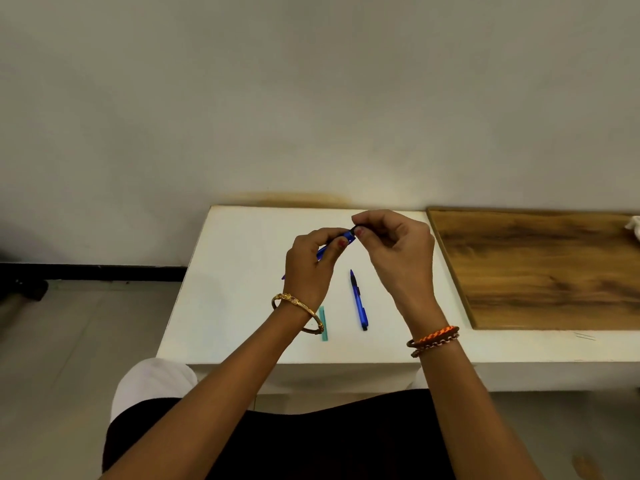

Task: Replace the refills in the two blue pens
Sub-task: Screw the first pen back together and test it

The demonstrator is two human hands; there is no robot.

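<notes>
Pen (341, 240) held above the white worktop (242, 244), near its far edge: judged light, rigid, smooth plastic, liable to slip; grip the barrel firmly. Left hand (311, 268) is clenched around the barrel. Right hand (394, 247) pinches the black end piece with its fingers (362, 231) closed tight. Second pen (358, 301) lies on the worktop nearer the person, untouched. A teal packet (323, 323), contents unclear, lies left of it.
</notes>
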